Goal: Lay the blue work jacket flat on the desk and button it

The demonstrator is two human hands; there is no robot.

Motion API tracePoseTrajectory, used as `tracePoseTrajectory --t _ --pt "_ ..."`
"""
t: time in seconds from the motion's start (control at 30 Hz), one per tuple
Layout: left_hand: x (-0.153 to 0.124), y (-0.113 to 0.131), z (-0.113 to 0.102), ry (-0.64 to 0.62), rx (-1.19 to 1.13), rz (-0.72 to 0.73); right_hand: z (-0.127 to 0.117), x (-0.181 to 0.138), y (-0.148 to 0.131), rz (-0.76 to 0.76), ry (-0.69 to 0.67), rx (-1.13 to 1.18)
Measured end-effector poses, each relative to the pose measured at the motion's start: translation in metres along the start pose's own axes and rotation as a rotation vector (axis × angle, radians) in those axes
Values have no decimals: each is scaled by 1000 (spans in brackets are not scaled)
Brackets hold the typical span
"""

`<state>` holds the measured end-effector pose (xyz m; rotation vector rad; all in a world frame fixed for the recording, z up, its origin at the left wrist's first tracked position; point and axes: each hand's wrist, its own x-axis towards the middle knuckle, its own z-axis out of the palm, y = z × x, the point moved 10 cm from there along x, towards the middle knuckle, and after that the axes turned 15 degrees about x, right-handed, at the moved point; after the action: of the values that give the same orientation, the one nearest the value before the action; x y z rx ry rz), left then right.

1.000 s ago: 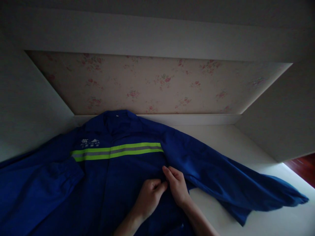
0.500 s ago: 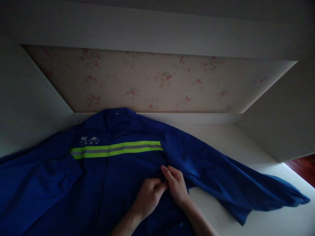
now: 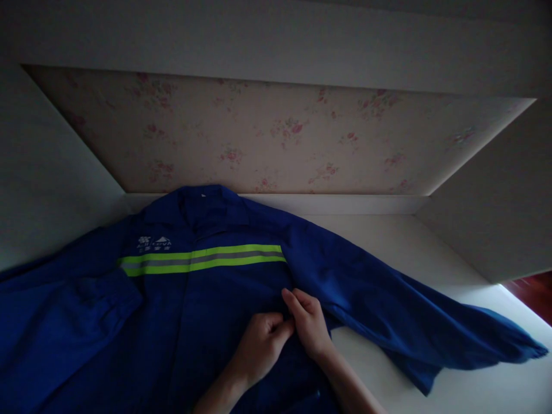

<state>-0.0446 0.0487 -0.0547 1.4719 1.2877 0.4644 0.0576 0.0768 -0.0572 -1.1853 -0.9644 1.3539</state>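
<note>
A blue work jacket (image 3: 202, 310) with a yellow-green and grey reflective stripe (image 3: 202, 259) lies spread face up on a white surface (image 3: 409, 247), collar toward the wall. Both hands meet on the jacket's right side below the stripe. My left hand (image 3: 261, 348) is curled and pinches the cloth there. Touching it, my right hand (image 3: 308, 322) also grips a fold of cloth near the armpit seam. The right sleeve (image 3: 431, 328) stretches out to the right; the left sleeve (image 3: 64, 322) is folded over at the left.
A floral wallpapered back wall (image 3: 267, 138) and white side panels (image 3: 495, 218) enclose the surface like an alcove. A strip of red-brown floor (image 3: 535, 290) shows at the far right. The room is dim.
The hands stay pinched on the same spot of the jacket. The view has tilted slightly, so the jacket and hands sit a little higher in the picture.
</note>
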Motion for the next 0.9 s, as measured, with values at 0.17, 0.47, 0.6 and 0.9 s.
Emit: tracePoseTrajectory --t 0.17,0.47,0.6,0.9 --pt "1 0 2 -6 -1 3 -1 0 1 14 9 -21" --pt "1 0 3 -16 4 12 0 0 0 10 3 -23" --pt "1 -1 4 -18 6 11 0 -1 1 8 4 -26" --pt "1 -1 4 -16 23 21 0 0 0 19 4 -38"
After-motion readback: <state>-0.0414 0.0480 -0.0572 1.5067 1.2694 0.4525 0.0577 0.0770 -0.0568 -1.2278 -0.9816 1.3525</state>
